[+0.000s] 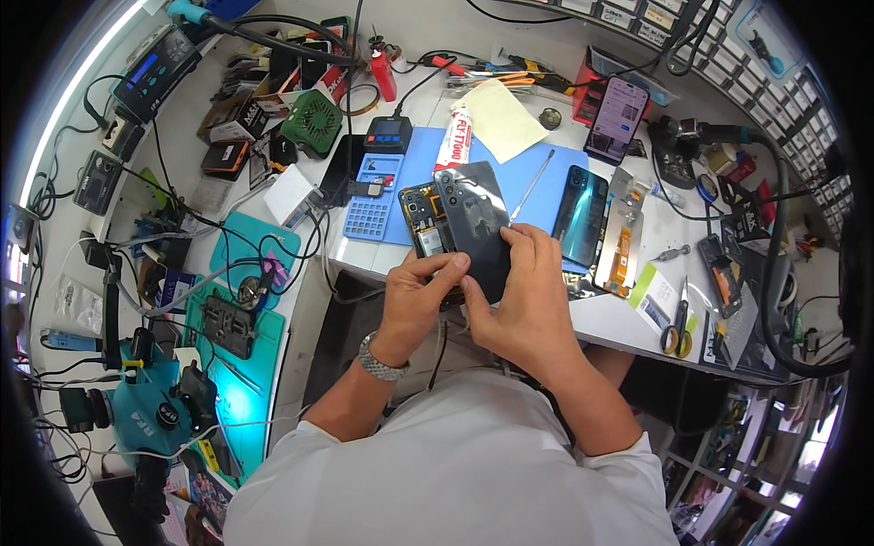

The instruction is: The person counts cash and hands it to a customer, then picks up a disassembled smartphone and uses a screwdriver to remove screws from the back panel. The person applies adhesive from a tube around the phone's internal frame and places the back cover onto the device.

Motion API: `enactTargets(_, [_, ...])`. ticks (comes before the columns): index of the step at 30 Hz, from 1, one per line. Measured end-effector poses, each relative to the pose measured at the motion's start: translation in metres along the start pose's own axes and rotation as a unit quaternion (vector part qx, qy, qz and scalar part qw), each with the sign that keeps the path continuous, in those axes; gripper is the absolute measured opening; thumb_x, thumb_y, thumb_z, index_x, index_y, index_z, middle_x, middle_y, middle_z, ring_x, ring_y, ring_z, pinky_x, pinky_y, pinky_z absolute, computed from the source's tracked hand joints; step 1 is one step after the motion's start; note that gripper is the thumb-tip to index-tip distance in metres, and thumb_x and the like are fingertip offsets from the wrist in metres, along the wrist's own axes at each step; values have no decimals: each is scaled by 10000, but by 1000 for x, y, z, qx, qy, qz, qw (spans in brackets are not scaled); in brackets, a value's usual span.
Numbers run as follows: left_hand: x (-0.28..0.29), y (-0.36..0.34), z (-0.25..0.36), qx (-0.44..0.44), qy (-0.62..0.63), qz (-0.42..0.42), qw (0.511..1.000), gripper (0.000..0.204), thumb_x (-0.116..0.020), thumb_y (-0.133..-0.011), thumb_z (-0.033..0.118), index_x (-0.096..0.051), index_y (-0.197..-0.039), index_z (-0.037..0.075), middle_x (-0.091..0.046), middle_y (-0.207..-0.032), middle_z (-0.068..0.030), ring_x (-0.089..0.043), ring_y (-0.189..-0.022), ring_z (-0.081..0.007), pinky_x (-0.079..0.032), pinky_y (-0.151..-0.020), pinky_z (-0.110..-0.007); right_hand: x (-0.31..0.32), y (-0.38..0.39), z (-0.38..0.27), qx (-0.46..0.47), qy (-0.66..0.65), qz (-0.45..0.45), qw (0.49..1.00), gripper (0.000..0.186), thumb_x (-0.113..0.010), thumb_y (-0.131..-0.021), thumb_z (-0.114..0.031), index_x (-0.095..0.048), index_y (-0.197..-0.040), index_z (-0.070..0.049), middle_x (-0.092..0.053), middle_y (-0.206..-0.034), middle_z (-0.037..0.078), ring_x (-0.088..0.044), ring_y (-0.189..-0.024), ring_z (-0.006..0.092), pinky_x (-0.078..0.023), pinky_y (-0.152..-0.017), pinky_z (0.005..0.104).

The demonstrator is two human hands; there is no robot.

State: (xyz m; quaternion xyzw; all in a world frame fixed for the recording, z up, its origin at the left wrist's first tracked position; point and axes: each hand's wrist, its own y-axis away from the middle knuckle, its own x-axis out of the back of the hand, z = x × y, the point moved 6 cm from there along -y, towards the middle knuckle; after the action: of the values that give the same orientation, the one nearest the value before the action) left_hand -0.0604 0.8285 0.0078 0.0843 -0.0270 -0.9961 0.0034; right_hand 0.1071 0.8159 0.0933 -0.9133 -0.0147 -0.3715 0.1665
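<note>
Over the front edge of the bench I hold an opened phone [420, 206], its inner boards and battery bare. A dark glossy back cover [479, 202] with camera holes lies tilted across it, overlapping its right side. My left hand [406, 305] is closed around the lower end of the phone, thumb against the cover's lower left edge. My right hand [528, 305] grips the cover by its right edge and lower end. The fingers underneath are hidden. Just beyond lie a glue tube [454, 138] and a thin metal pick [533, 185] on the blue mat [414, 150].
Right of my hands lie a teal phone [581, 214], a phone part with an orange flex [623, 250] and scissors [677, 329]. A lit phone [617, 118] stands behind. A blue parts tray [371, 205] sits left; a teal microscope [150, 414] stands at the lower left.
</note>
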Motion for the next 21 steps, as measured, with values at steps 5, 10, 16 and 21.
enactTargets(5, [3,1,-8,48,-15,-16,999,289,-796,-1017,219,-810,-1158,-33,-668,-1175,-72,-647,-1008,-96,-543,-887,-259,-3,-1,4,-5,-14,5,1000,706,-824,-850,-186,-503,-1396,127,-550,-1323,290,-540,-1260,440,-491,-1074,496])
enactTargets(10, [-5,0,5,-100,69,18,992,579,-701,-1080,197,-481,-1583,13,-649,-1348,-116,-635,-1154,-123,-530,-993,-292,-4,-1,10,-36,-54,23,998,664,-816,-849,-189,-545,-1394,77,-567,-1304,277,-567,-1219,413,-508,-1040,482])
enactTargets(16, [-2,-1,9,-80,190,-10,979,562,-430,-1184,292,-318,-1658,12,-635,-1393,-154,-661,-1234,-176,-549,-1062,-333,-21,7,0,14,-63,4,998,672,-804,-854,-174,-548,-1422,78,-551,-1332,319,-559,-1209,437,-529,-1004,490])
enactTargets(21, [-3,0,7,-45,212,-33,976,557,-269,-1200,352,-437,-1532,-63,-640,-1403,-208,-673,-1270,-247,-556,-1105,-405,-36,11,-8,38,-58,0,998,692,-830,-842,-148,-553,-1443,55,-545,-1329,339,-568,-1214,451,-533,-1009,478])
